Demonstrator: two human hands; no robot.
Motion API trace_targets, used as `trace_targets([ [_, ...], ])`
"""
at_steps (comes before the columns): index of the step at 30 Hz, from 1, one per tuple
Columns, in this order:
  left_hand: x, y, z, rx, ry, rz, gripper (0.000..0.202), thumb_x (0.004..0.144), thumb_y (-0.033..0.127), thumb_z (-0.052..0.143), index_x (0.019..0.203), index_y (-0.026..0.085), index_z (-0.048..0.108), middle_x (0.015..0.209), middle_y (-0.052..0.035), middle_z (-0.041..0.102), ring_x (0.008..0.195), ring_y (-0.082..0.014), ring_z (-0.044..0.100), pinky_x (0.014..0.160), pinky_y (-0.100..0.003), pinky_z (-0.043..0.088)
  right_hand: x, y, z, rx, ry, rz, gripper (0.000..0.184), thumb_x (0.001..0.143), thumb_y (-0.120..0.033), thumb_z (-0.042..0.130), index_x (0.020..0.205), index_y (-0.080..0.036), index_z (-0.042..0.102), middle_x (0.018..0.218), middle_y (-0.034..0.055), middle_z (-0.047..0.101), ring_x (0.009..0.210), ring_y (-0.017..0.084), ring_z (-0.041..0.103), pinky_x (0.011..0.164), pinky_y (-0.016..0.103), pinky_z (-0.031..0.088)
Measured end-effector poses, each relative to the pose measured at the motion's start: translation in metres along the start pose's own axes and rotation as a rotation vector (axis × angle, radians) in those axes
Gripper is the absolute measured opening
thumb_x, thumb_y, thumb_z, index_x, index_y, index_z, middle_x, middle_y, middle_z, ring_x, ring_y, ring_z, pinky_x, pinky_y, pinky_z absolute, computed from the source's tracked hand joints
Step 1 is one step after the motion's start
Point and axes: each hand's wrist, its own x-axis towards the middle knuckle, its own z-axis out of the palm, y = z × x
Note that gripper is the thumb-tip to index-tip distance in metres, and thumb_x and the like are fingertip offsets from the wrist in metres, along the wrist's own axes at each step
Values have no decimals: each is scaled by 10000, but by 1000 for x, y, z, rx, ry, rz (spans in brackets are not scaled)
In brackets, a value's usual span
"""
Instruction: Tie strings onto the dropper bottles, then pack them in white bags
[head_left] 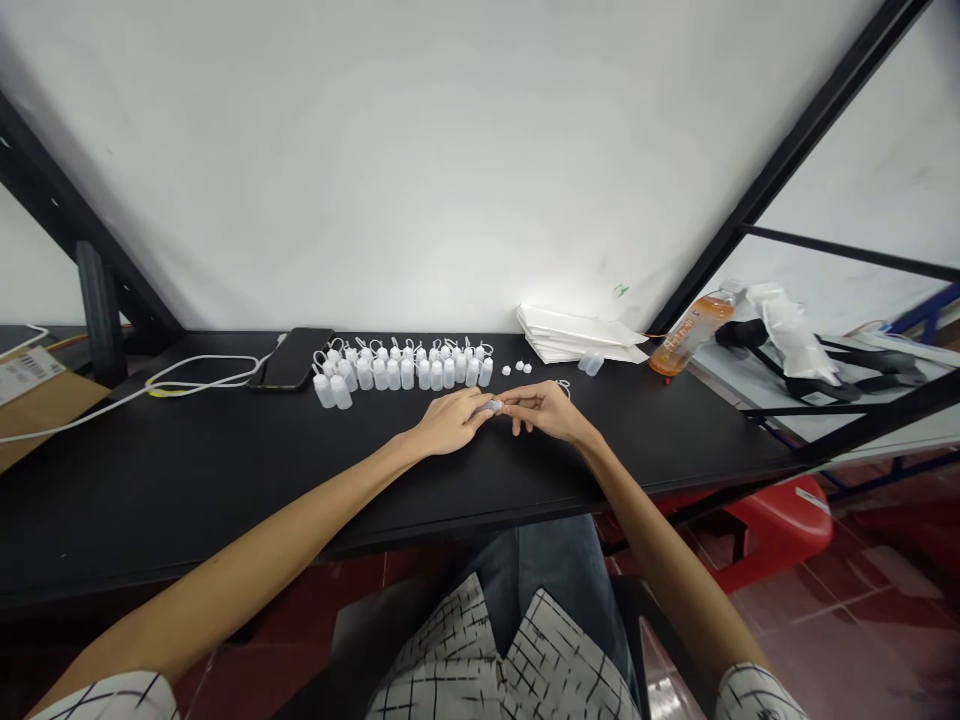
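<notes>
My left hand (448,420) is closed around a small translucent dropper bottle (490,406), lying on its side and mostly hidden by fingers. My right hand (546,408) pinches the white top end of the same bottle, fingertips meeting the left ones just above the black table (300,490). Left of and behind my hands stand rows of similar little bottles (394,375), many with looped white cap straps. Beyond my right fingers lie a few small white tips (519,367). A white strap loop (564,387) shows beside my right hand.
A stack of white paper (577,335) lies at the back, with loose empty bottles (592,363) before it. An orange drink bottle (694,328) leans at right. A black phone (294,359), white cable (202,375) and cardboard box (52,405) lie left.
</notes>
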Motion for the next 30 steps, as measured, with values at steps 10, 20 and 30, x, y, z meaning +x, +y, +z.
trace_targets([
  [10,8,-10,2,-448,132,-80,380,916,378,521,1224,160,566,766,-15,637,662,-146,554,643,-267,427,1,7,0,44,73,26,420,771,-511,679,929,-126,734,813,108,741,491,138,629,388,216,396],
  [20,10,-1,5,-950,91,-165,282,930,427,502,865,156,543,581,57,410,441,-50,358,429,-188,264,2,2,2,31,157,-48,363,722,-462,746,882,-138,715,636,17,630,492,117,549,490,254,429],
  [30,9,3,2,-1099,93,-284,274,921,431,549,859,165,529,583,65,368,414,-36,336,392,-168,209,0,-1,7,-125,203,-144,303,804,-439,679,962,-193,757,946,78,692,642,133,595,522,246,441],
])
